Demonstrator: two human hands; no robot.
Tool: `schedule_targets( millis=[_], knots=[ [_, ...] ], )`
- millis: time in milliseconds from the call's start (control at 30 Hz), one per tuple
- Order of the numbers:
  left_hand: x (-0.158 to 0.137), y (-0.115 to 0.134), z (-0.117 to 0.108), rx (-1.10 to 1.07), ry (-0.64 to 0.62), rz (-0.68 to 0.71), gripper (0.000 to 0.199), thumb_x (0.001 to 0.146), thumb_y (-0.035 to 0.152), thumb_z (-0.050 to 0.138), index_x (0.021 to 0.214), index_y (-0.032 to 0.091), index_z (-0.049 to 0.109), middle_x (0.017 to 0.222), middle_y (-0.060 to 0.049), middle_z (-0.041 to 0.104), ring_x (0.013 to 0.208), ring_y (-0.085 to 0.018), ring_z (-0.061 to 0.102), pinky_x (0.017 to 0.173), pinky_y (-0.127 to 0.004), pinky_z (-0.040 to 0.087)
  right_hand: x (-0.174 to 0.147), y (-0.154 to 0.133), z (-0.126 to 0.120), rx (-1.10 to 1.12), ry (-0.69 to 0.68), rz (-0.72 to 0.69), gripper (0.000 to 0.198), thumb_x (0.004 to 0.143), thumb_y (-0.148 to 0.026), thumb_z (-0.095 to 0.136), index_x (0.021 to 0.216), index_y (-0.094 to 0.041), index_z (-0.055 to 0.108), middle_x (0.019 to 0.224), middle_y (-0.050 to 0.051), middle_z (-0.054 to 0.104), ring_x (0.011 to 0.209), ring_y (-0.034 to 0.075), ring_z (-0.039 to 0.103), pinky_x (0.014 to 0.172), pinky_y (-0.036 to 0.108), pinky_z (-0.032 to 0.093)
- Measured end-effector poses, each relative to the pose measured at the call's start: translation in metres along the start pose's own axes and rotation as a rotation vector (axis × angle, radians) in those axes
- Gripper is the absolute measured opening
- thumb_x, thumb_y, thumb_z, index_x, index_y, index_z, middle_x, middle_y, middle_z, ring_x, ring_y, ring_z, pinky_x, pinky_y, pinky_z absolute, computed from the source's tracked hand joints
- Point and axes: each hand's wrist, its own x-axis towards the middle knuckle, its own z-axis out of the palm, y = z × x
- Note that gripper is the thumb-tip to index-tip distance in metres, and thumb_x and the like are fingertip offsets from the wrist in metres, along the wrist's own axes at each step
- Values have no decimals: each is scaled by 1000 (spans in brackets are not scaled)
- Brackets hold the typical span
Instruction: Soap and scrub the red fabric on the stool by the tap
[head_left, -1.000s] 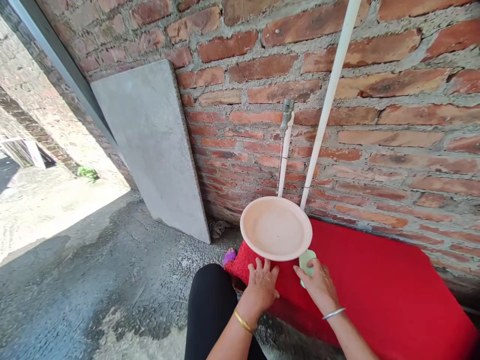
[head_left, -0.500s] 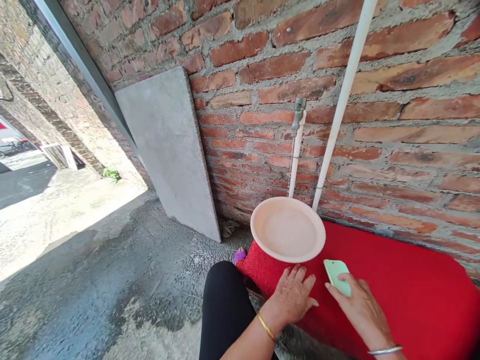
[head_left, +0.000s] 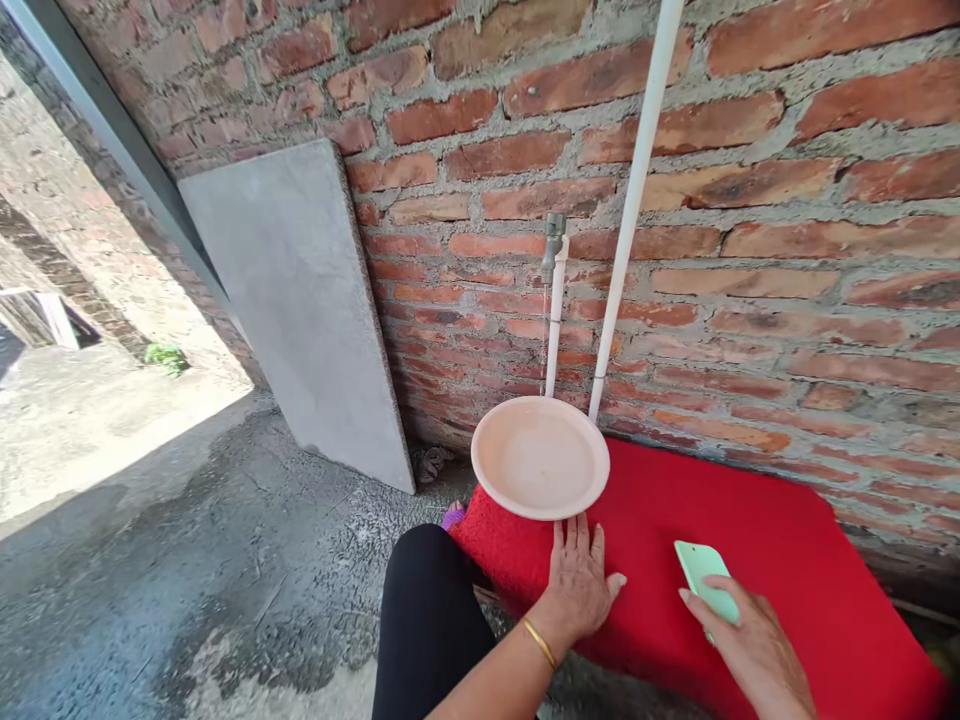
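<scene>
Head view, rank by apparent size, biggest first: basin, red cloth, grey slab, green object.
1. Red cloth, partly covered by hands and basin
2. Grey slab
3. Basin
4. Green object, partly hidden by the right hand

Visible area only.

Right hand [head_left: 754, 635]: some fingers are concealed beneath the green object [head_left: 699, 565], its near end partly covered; the forearm is cut by the bottom edge. Left hand [head_left: 577, 585]: fingertips reach the near rim of the basin [head_left: 540, 460], though contact cannot be confirmed from this angle. Basin underside hidden. Tall white pipe [head_left: 634, 180]: top cut off by the frame, foot obscured behind the basin. Purple shoe [head_left: 454, 516]: largely concealed. Bundle beside the slab [head_left: 433, 462]: possibly fabric, too indistinct to identify.
</scene>
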Motion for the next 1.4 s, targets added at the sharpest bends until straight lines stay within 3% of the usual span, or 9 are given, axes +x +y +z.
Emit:
schedule_targets(
  millis=[167, 367, 433, 667, 867, 933, 1133, 1300, 1400],
  knots=[
    [3, -2, -13, -104, -75, 276, 62, 97, 57, 36, 149, 23, 38, 157, -9, 37, 147, -24, 28, 120, -52, 28, -4, -3, 4, 24, 29, -18, 61, 74, -76, 45, 110, -29, 62, 100, 9, 62, 97, 28, 62, 90, 42, 48],
    [8, -6, -7, -26, 6, -51, 68, 97, 59, 34, 148, 15, 40, 154, -14, 42, 142, -27, 39, 116, -49, 37, -8, -11, 2, 3, 49, -10, 60, 73, -75, 44, 109, -30, 62, 98, 8, 62, 94, 28, 62, 85, 40, 49],
    [4, 4, 0, 8, 12, -71, 70, 96, 58, 38, 148, 11, 40, 154, -18, 39, 144, -30, 35, 116, -53, 35, -10, -14, 0, -2, 59, -20, 60, 73, -74, 43, 108, -29, 61, 98, 7, 61, 95, 28, 62, 85, 40, 49],
    [-11, 24, -7, -131, -57, 373, 67, 97, 57, 38, 151, 18, 32, 158, -8, 35, 148, -23, 26, 120, -53, 29, -11, -16, -1, -9, 59, -29, 59, 75, -72, 41, 110, -29, 59, 95, 6, 57, 94, 29, 62, 87, 41, 48],
    [0, 0, -9, -41, 38, -6, 71, 96, 61, 37, 148, 13, 39, 154, -16, 40, 144, -28, 36, 115, -53, 36, -14, -20, -2, -22, 48, 15, 56, 75, -73, 42, 109, -31, 60, 96, 5, 55, 93, 28, 61, 82, 41, 48],
    [-2, 4, -5, -13, 34, -23, 72, 95, 61, 39, 147, 12, 40, 154, -18, 39, 144, -30, 35, 115, -55, 34, -15, -26, -3, -10, 60, 11, 56, 75, -72, 43, 109, -31, 60, 100, 6, 55, 94, 28, 61, 82, 40, 48],
    [-16, 24, -7, -114, -52, 355, 69, 97, 58, 36, 152, 17, 30, 156, -9, 39, 148, -24, 27, 120, -53, 26, -14, -57, 7, 44, 103, -149, 46, 78, -63, 48, 106, -28, 61, 102, 5, 55, 98, 25, 60, 84, 37, 48],
    [-8, 0, -6, -46, 22, 40, 62, 97, 58, 36, 141, 17, 50, 149, -13, 49, 142, -27, 38, 117, -53, 34, -11, -77, 21, 39, 30, -248, 33, 79, -52, 53, 99, -28, 63, 97, 3, 56, 94, 22, 61, 84, 34, 48],
    [-4, -4, -2, 2, 71, -77, 60, 96, 56, 43, 143, 19, 49, 148, -14, 50, 140, -29, 41, 116, -53, 35, -8, -66, 15, -6, 20, -197, 33, 79, -52, 54, 100, -29, 64, 97, 3, 57, 93, 22, 63, 83, 34, 49]
  ],
)
